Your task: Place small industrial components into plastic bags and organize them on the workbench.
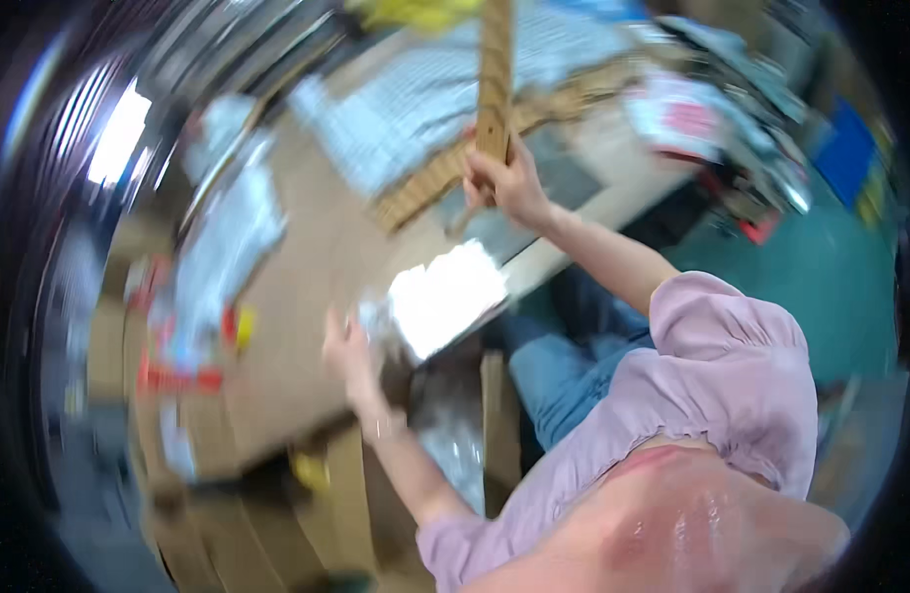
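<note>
Lilac sleeves (732, 366) fill the near edge of our blurred view; motion smear hides most detail. Our left hand (348, 348) hovers over the table (307, 296) edge, just beside a bright white sheet (445, 292) overexposed past reading; we cannot tell whether its fingers are spread or curled. Farther out, our right hand (509, 183) is clenched around the lower end of a long cardboard strip (495, 79), which rises upright from the fist, its top cut off by the rim. Beyond, clutter stays indistinct.
</note>
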Available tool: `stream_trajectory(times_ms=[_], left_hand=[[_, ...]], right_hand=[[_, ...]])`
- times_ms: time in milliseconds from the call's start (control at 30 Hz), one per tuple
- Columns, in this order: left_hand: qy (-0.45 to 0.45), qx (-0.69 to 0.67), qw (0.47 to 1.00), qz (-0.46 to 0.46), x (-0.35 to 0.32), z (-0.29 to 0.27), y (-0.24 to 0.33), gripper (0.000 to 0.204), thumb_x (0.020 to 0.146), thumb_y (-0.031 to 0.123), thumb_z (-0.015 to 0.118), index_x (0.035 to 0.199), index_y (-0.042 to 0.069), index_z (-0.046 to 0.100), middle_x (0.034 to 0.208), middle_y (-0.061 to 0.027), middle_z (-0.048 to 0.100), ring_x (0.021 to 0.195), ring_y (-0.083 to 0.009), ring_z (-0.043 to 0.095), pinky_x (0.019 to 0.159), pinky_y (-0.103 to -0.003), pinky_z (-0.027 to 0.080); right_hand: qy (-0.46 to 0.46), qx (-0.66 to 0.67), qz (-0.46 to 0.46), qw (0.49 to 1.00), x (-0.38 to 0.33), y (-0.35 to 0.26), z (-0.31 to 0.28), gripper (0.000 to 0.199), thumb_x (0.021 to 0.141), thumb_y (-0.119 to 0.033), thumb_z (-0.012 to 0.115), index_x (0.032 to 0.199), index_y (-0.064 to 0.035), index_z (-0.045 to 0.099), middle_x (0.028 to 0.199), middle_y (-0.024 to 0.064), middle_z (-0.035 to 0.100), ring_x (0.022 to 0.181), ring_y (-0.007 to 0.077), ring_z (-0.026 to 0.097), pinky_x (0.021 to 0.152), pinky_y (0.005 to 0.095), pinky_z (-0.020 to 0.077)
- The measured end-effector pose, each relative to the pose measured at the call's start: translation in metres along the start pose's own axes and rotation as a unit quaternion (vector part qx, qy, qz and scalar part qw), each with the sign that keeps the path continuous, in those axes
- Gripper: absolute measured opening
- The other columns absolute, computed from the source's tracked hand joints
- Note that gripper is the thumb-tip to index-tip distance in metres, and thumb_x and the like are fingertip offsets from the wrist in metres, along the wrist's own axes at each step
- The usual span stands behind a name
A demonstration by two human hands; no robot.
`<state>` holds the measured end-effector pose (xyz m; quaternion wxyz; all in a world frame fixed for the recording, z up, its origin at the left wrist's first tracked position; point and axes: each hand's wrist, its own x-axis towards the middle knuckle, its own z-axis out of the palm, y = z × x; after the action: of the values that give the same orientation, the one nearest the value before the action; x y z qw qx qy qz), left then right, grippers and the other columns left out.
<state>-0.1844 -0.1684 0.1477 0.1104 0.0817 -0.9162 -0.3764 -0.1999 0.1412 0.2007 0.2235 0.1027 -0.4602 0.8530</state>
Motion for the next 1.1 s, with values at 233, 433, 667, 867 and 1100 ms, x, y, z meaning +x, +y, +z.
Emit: stream_trajectory(times_ms=[233, 433, 667, 867, 1100], left_hand=[[0.286, 0.097, 0.894, 0.330, -0.041, 0.116, -0.055, 0.043, 0.086, 0.027, 0.064, 0.119, 0.000, 0.056, 0.114, -0.0189, 0.058, 0.106, -0.0390, 0.053, 0.092, -0.048, 0.043], [0.204, 0.008, 0.891, 0.406, -0.042, 0.187, -0.014, 0.043, 0.083, 0.033, 0.063, 0.112, 0.002, 0.058, 0.110, -0.0207, 0.056, 0.106, -0.0411, 0.049, 0.091, -0.053, 0.039], [0.241, 0.053, 0.889, 0.386, -0.047, 0.176, 0.000, 0.041, 0.079, 0.042, 0.064, 0.090, 0.003, 0.061, 0.094, -0.0235, 0.053, 0.092, -0.0418, 0.049, 0.074, -0.056, 0.044], [0.263, 0.074, 0.882, 0.385, -0.053, 0.179, 0.005, 0.041, 0.077, 0.042, 0.066, 0.088, 0.003, 0.059, 0.091, -0.0230, 0.052, 0.087, -0.0412, 0.049, 0.072, -0.054, 0.043], [0.260, 0.091, 0.867, 0.414, -0.050, 0.174, 0.013, 0.038, 0.077, 0.039, 0.067, 0.086, 0.003, 0.060, 0.087, -0.0210, 0.053, 0.083, -0.0399, 0.050, 0.071, -0.053, 0.043]], right_hand=[[0.029, -0.334, -0.159, 0.929, -0.104, -0.209, -0.082, 0.028, 0.096, -0.017, 0.050, 0.118, -0.0035, 0.040, 0.098, 0.0087, 0.054, 0.088, 0.0151, 0.060, 0.076, 0.0278, 0.0479], [0.170, -0.496, -0.234, 0.819, -0.182, -0.267, -0.077, 0.023, 0.096, -0.008, 0.048, 0.116, -0.0039, 0.038, 0.109, 0.0100, 0.050, 0.102, 0.0206, 0.060, 0.089, 0.0351, 0.0484], [0.229, -0.434, -0.348, 0.799, -0.190, -0.304, -0.042, 0.032, 0.094, -0.011, 0.053, 0.119, -0.0036, 0.034, 0.113, 0.0137, 0.055, 0.103, 0.0228, 0.061, 0.083, 0.0316, 0.0530], [0.153, -0.432, -0.417, 0.785, -0.140, -0.339, 0.000, 0.039, 0.091, -0.011, 0.060, 0.118, -0.0021, 0.034, 0.113, 0.0186, 0.060, 0.103, 0.0249, 0.062, 0.083, 0.0349, 0.0571], [0.165, -0.370, -0.448, 0.797, -0.129, -0.330, 0.003, 0.040, 0.088, -0.011, 0.063, 0.117, -0.0017, 0.038, 0.109, 0.0193, 0.062, 0.100, 0.0257, 0.063, 0.083, 0.0375, 0.0584]])
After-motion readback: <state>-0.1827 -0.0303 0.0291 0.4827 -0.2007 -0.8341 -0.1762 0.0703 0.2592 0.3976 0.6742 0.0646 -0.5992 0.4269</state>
